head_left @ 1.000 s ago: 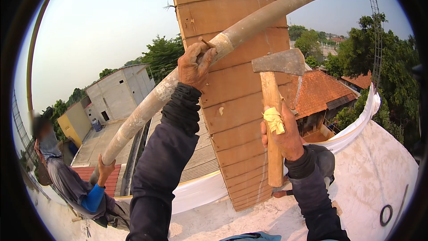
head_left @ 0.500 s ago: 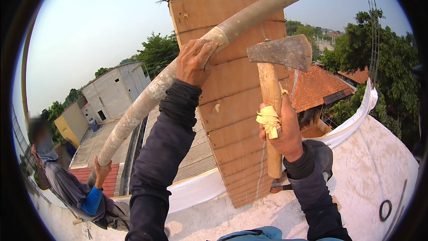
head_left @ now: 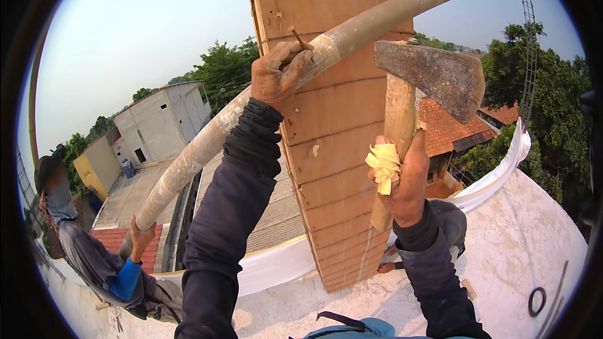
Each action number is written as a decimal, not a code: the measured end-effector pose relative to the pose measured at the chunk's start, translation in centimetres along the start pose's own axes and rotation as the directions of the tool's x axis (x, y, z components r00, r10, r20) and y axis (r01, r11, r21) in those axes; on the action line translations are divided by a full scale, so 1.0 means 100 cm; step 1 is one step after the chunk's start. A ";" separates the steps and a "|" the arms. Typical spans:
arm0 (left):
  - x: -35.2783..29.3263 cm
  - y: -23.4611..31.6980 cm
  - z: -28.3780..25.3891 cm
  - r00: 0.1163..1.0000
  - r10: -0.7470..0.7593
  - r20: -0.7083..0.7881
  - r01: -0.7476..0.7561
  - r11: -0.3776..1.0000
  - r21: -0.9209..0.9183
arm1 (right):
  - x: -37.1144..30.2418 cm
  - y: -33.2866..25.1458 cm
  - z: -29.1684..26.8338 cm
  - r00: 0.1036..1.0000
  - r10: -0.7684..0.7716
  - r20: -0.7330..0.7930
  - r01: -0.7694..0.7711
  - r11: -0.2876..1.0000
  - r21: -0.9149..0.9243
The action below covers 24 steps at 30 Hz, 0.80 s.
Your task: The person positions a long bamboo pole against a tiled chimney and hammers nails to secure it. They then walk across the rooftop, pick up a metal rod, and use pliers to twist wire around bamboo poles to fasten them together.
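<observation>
My left hand (head_left: 277, 76) pinches a rusty nail (head_left: 299, 37) at the top of a long bamboo pole (head_left: 389, 17). The nail stands tilted, its head up, beside a pale ring on the pole. My right hand (head_left: 409, 179) grips the wooden handle of a hatchet (head_left: 433, 74). Its dark, worn steel head points up and lies to the right of the nail, apart from it. A knotted pale yellow strip (head_left: 384, 166) sits at my right fingers. Behind the pole rises a tall panel of overlapping orange-brown boards (head_left: 342, 144).
At lower left a co-worker (head_left: 94, 245) holds the pole's lower end. Another person (head_left: 447, 226) crouches behind my right forearm, a hand near the panel's foot. White sheeting (head_left: 276, 273) edges the pale roof (head_left: 502, 245), where a black ring (head_left: 537, 301) lies. Lower roofs and trees stand beyond.
My left fingers have shifted, and the nail now shows upright in them on the pole. The hatchet has risen slightly and moved right, its head turned more toward me.
</observation>
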State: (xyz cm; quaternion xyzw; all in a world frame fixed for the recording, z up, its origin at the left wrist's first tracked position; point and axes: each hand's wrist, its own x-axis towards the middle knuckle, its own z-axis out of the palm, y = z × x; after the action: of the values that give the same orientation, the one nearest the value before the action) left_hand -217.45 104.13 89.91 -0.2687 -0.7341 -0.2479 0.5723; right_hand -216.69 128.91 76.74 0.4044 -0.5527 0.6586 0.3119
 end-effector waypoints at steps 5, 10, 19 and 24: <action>-0.008 0.003 -0.031 0.998 -0.066 -0.010 0.065 0.990 -0.124 | -0.004 0.030 -0.003 0.968 0.217 0.130 -0.240 0.949 0.206; -0.031 0.006 -0.049 0.998 -0.064 0.000 0.064 0.998 -0.004 | -0.017 0.052 0.009 0.899 0.406 0.166 -0.439 0.820 0.369; -0.042 0.007 -0.052 0.998 -0.026 0.050 0.018 0.986 0.166 | -0.040 0.049 0.008 0.874 0.392 0.288 -0.441 0.888 0.130; -0.041 0.004 -0.045 0.998 0.062 0.018 -0.064 0.971 0.231 | -0.045 0.067 0.008 0.766 0.510 0.392 -0.641 0.652 0.405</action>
State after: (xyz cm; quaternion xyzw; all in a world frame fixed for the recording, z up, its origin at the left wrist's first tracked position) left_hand -213.18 100.91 86.91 -0.2248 -0.7520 -0.1410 0.6033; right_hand -220.08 126.96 69.67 0.3517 -0.4886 0.7915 -0.1055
